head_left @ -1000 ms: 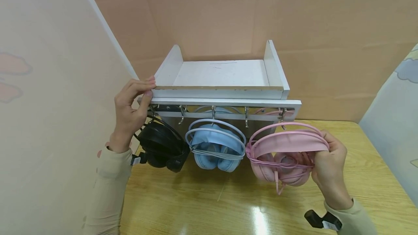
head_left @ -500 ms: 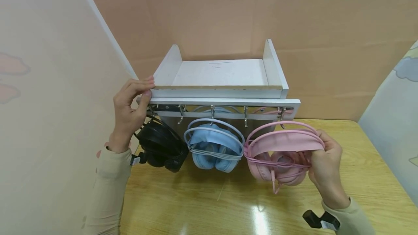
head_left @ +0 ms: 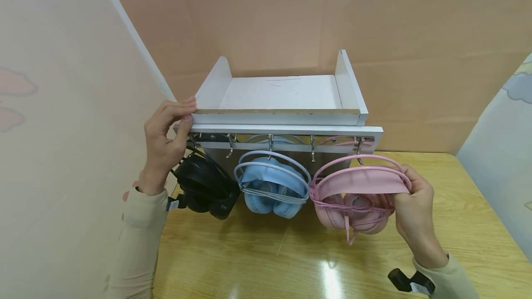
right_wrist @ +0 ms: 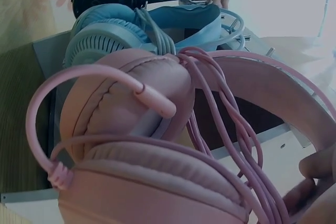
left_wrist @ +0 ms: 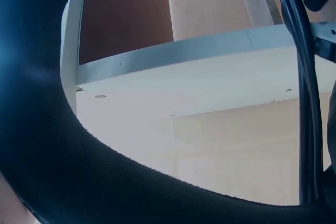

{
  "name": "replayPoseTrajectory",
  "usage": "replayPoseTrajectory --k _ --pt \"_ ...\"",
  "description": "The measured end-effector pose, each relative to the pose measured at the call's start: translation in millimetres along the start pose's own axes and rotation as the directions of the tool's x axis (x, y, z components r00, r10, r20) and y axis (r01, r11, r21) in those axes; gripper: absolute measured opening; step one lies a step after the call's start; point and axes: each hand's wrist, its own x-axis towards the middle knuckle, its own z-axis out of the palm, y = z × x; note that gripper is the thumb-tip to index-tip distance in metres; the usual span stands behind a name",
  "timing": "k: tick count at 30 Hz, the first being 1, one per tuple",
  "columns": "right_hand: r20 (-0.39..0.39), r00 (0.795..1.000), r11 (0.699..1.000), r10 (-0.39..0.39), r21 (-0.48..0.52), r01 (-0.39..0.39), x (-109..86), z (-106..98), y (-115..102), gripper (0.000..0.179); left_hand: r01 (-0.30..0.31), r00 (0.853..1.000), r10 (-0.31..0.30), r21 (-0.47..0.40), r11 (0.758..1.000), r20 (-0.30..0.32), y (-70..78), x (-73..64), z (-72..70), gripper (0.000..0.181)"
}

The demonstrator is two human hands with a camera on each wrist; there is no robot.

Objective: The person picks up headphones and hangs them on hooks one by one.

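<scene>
In the head view, my right hand point(head_left: 415, 211) grips the right side of the headband of a pink headset point(head_left: 359, 183), also large in the right wrist view. Its cable is bundled round it and its microphone boom hangs down. The headband is at the rack's rightmost hook point(head_left: 360, 151); whether it bears on the hook is unclear. My left hand point(head_left: 166, 135) holds the left corner of a white shelf rack point(head_left: 276, 119), fingers on top and thumb in front. Below that hand hangs a black headset point(head_left: 203, 183). A light blue headset point(head_left: 272, 188) hangs at the middle hook.
Metal hooks point(head_left: 313, 149) line the rail under the shelf. The rack stands on a wooden table point(head_left: 249, 253). A pale wall panel point(head_left: 75, 151) is close on the left, another point(head_left: 507, 151) on the right, and a brown backing point(head_left: 415, 59) behind.
My right hand and the pink headset have shifted slightly left. The left hand keeps its place on the rack, and the black and blue headsets hang as before.
</scene>
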Motion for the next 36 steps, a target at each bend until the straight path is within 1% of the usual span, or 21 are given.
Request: replayPoseTrajectory --k 6,13,17,20,22,24,27,30,33,36 --pt "0.032 0.999 0.991 -0.043 -0.127 0.047 -2.3 -6 4 0.044 -0.004 1.0 0.004 -0.003 1.0 -0.001 -0.3 -0.7 -1.2 0.022" --pt "0.098 0.993 0.979 -0.069 -0.183 0.086 -4.4 -10 5 0.05 0.001 1.0 -0.001 0.005 1.0 -0.003 -1.1 -1.5 -1.7 0.022" --pt "0.134 0.988 0.961 -0.081 -0.252 0.113 -6.1 -13 4 0.047 -0.002 1.0 0.002 0.006 1.0 -0.003 -2.2 -1.4 -1.1 0.022" --pt "0.178 0.979 0.955 -0.095 -0.26 0.14 -6.4 -16 4 0.043 -0.001 1.0 0.001 0.007 1.0 0.002 -3.2 -1.5 -0.7 0.022" --pt "0.223 0.968 0.956 -0.111 -0.244 0.166 -6.0 -18 3 0.043 -0.003 1.0 0.003 0.028 1.0 0.01 -3.6 -2.0 -1.8 0.023" --pt "0.275 0.953 0.957 -0.126 -0.22 0.19 -5.2 -21 3 0.043 -0.01 1.0 0.009 0.06 0.998 0.021 -3.4 -3.4 -4.1 0.024" --pt "0.363 0.919 0.953 -0.152 -0.193 0.234 -4.5 -27 1 0.048 -0.028 0.999 0.024 0.111 0.993 0.041 -2.5 -7.1 -8.5 0.028" --pt "0.426 0.888 0.95 -0.174 -0.163 0.265 -3.7 -32 0 0.052 -0.044 0.997 0.034 0.157 0.987 0.069 -1.1 -12.1 -13.3 0.035" --pt "0.45 0.873 0.955 -0.189 -0.124 0.271 -2.3 -35 -2 0.056 -0.047 0.994 0.028 0.188 0.981 0.105 0.6 -16.9 -18.0 0.043" --pt "0.468 0.862 0.947 -0.195 -0.14 0.29 -0.6 -40 -6 0.061 -0.043 0.99 0.016 0.196 0.98 0.142 2.6 -20.4 -21.8 0.052"
